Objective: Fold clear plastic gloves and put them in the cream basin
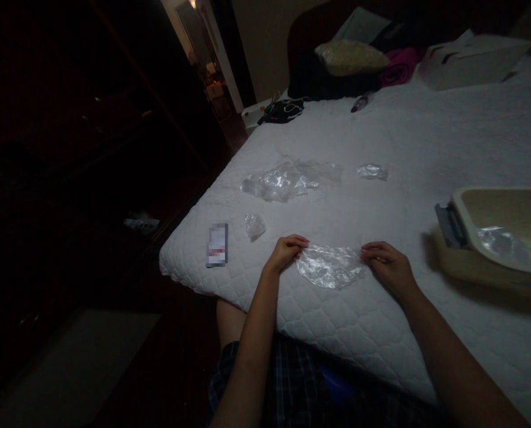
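Note:
A clear plastic bag (330, 266) is spread between my two hands, low over the white quilted bed. My left hand (287, 249) pinches its left upper corner. At the opposite corner, my right hand (388, 264) grips the bag between thumb and fingers. Beyond them lies a large crumpled sheet of clear plastic (278, 181). A small crumpled plastic bag (254, 226) rests to the left of my left hand, and another folded one (372, 172) lies farther back on the right.
A beige plastic bin (461, 261) with a grey handle stands at the right, with clear plastic (499, 238) inside. A phone (217, 245) lies near the bed's left edge. At the back are a pillow (352, 57), a white box (474, 62) and dark cloth.

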`<state>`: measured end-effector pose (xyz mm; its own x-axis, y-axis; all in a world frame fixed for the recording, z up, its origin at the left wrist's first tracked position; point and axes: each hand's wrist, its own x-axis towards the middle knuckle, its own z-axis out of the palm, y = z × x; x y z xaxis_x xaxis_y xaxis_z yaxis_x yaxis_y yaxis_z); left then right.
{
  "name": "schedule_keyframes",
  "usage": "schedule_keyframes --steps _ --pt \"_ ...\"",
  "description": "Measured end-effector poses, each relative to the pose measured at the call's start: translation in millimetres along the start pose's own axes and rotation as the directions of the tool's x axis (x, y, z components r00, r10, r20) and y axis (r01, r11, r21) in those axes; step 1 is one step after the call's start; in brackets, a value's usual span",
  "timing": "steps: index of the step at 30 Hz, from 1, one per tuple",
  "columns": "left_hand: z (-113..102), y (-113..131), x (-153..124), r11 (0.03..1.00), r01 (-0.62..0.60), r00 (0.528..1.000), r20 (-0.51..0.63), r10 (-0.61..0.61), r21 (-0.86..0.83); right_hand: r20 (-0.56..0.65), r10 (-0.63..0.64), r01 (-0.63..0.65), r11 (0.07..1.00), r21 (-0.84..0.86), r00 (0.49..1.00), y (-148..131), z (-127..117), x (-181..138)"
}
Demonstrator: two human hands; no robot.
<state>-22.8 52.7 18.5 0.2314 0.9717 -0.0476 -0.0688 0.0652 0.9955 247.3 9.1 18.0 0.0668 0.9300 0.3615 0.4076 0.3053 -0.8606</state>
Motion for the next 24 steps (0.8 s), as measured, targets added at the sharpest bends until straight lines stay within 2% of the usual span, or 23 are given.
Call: schedule_keyframes --steps 4,7,8,10,12,14,17,20,24 --pt "0 0 0 0.999 -0.043 0.999 0.008 0.043 -0.024 0.001 -0.078 0.078 0.995 -0.055 0.997 1 0 0" --pt "3 3 -1 0.992 -0.126 0.989 -0.079 0.127 0.02 -0.044 -0.145 0.137 0.978 -0.156 0.988 -2 -1 -3" --pt "5 3 -2 0.98 -0.186 0.97 -0.147 0.195 0.071 -0.074 -0.181 0.162 0.965 -0.208 0.981 -4 -1 -4" --pt "8 4 -8 0.921 -0.318 0.885 -0.279 0.374 0.227 -0.128 -0.27 0.219 0.923 -0.318 0.954 -9 -1 -8" --pt "11 2 -19 0.82 -0.407 0.786 -0.303 0.539 0.402 -0.129 -0.365 0.291 0.873 -0.391 0.922 -13 0 -14" --pt "14 -2 -31 0.708 -0.454 0.746 -0.204 0.634 0.541 -0.065 -0.435 0.371 0.828 -0.42 0.898 -17 2 -20" --pt "17 -8 -45 0.543 -0.507 0.73 -0.001 0.683 0.67 0.094 -0.486 0.475 0.763 -0.439 0.869 -20 4 -26" --pt "18 -9 -49 0.432 -0.522 0.744 0.145 0.652 0.735 0.216 -0.459 0.503 0.719 -0.48 0.862 -22 5 -25" --pt "21 -8 -47 0.374 -0.512 0.769 0.217 0.602 0.773 0.269 -0.384 0.468 0.701 -0.538 0.883 -24 7 -22"
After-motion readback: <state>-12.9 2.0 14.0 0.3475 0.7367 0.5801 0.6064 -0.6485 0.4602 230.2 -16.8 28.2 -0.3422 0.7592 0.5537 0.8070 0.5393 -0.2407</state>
